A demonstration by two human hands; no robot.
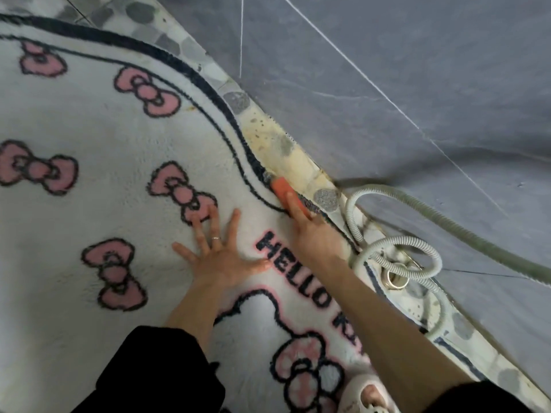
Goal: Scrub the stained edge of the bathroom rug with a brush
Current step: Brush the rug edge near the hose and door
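1. Right hand (310, 234) — it grips the orange brush (284, 192), fingers laid along its back, at the rug's far edge beside the wall.
2. Your left hand (214, 251) lies flat on the rug (89, 120), fingers spread and holding nothing. Press down here so the pile does not creep under the strokes.
3. Work the bristles along the dark border (208, 88), where the brush now sits, in short strokes parallel to the edge.
4. Bear down evenly — a tilted brush would likely skip onto the yellowed floor strip (298, 162) just beside the border.
5. Steer clear of the ribbed hose (384, 190) coiled near your right wrist.
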